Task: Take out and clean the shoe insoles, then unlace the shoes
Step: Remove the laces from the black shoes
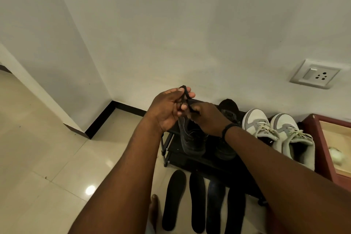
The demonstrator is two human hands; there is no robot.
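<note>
A black shoelace [185, 94] is looped around the fingers of my left hand [167, 110], raised above the shoe rack. My right hand [206, 118], with a black band on the wrist, pinches the same lace just to the right. Under the hands a pair of black shoes [192, 142] stands on the black rack [205, 163]. Several black insoles [173, 199] lie side by side on the floor in front of the rack. A pair of white and grey sneakers [275, 131] with laces in place sits on the rack's right half.
A white wall with a socket plate [315, 74] rises behind the rack. A red-framed box [322, 148] stands at the far right. Glossy beige floor tiles [57, 157] stretch to the left. A bare foot [153, 207] shows at the bottom.
</note>
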